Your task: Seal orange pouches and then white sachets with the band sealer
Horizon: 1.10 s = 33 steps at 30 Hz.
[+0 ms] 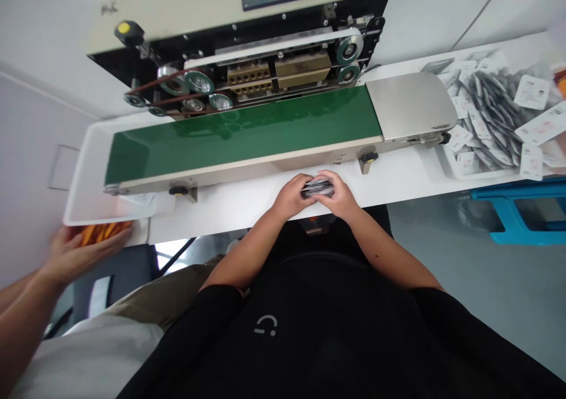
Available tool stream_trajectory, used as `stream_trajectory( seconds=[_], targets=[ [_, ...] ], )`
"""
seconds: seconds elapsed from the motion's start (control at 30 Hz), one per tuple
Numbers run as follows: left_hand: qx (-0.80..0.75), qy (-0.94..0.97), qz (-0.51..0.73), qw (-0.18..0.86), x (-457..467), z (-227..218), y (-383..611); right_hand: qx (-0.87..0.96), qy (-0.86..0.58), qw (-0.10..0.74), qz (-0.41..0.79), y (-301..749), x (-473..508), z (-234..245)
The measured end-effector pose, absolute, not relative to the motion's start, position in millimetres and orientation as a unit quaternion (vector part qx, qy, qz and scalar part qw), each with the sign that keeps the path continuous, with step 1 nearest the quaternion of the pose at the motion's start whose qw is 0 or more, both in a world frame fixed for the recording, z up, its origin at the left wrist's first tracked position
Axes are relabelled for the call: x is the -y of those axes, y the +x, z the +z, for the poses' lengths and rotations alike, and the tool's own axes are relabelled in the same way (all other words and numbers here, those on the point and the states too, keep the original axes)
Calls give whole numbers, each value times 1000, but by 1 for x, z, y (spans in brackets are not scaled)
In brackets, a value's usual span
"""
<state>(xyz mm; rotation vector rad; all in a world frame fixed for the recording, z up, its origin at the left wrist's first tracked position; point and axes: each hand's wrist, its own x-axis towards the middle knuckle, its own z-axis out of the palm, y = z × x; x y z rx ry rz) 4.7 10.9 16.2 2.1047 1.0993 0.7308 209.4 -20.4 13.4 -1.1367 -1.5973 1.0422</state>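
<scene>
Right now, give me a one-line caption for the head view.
Left hand and right hand hold stacked sachets before a sealing machine's green conveyor belt.

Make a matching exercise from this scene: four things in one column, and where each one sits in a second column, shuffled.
Things:
1. sachet stack
2. green conveyor belt
3. orange items
4. loose sachets

Places:
A. in a white tray at the right
B. between the left hand and right hand
C. beside a co-worker's hand
D. in front of the sealer's brass blocks

Pairs: 1-B, 2-D, 3-C, 4-A
</scene>
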Motion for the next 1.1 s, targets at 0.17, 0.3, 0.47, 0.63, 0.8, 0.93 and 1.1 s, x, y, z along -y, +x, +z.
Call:
stream_trajectory(
  seconds=[0.17, 0.3, 0.47, 0.63, 0.8, 0.93, 1.1],
  targets=[
    [-438, 778, 289, 345, -11, 15, 8, 661, -490, 438, 363, 216, 15, 11],
    [-452, 751, 301, 376, -11, 19, 8, 592, -576, 453, 335, 217, 19, 7],
    [-453, 737, 317, 389, -10, 23, 7, 489, -616, 477, 393, 218, 29, 2],
    [-461, 714, 338, 405, -11, 22, 6, 449, -584, 557, 383, 226, 28, 5],
    [-461, 710, 349, 402, -12, 20, 4, 451, -537, 547, 458, 247, 27, 45],
    [-449, 714, 353, 405, -13, 17, 5, 477, -490, 514, 518, 265, 14, 102],
    [-450, 712, 352, 408, -14, 11, 4, 442, -492, 540, 520, 296, -42, 153]
  ],
)
